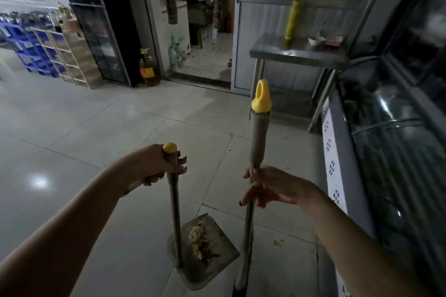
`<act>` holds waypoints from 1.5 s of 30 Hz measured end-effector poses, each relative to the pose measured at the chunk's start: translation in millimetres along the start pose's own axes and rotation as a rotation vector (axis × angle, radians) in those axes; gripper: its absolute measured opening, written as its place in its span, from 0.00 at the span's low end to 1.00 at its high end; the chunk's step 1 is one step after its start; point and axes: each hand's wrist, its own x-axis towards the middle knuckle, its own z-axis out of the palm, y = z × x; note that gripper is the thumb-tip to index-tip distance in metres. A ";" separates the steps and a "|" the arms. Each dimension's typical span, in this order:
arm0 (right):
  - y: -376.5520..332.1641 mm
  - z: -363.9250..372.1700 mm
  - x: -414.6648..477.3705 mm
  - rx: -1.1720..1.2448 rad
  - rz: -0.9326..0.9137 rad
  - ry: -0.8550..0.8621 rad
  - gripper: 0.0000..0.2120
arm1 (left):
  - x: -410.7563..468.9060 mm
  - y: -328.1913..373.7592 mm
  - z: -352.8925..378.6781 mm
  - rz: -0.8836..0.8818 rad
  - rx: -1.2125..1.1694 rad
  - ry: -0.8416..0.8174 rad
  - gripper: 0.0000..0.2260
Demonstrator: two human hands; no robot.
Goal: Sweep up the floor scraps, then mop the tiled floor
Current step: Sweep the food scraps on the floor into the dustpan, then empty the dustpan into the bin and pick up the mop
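Scraps [202,241]: heaped in dustpan [226,257] on floor [96,128], one stray bit [278,242] just beside broom [258,137]. Sweeping, judged nearly done. Left hand [154,164] fingers [154,179] curled round dustpan handle [174,200]; right hand [270,188] fingers [248,196] loosely wrapped round broom. Next: sweep in stray bit, then mop.

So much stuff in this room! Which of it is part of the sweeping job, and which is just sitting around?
Part of the job:
- broom, held by the right hand
- dustpan, its handle gripped by the left hand
- scraps in the pan
- loose scrap on the tiled floor

Just lying about:
- oil bottle
- steel table
- yellow roll
- blue crates
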 end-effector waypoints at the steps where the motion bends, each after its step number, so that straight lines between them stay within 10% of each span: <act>1: -2.5 7.9 -2.1 -0.077 0.017 0.114 0.33 | 2.8 1.2 -3.7 0.024 0.021 -0.030 0.18; 14: -4.7 163.8 -63.9 -0.502 0.153 1.095 0.17 | -15.2 4.0 -71.8 0.431 0.353 -0.450 0.14; 45: 130.5 604.0 -329.0 -0.250 0.523 1.862 0.21 | -329.8 -50.0 20.4 1.033 0.782 -0.889 0.09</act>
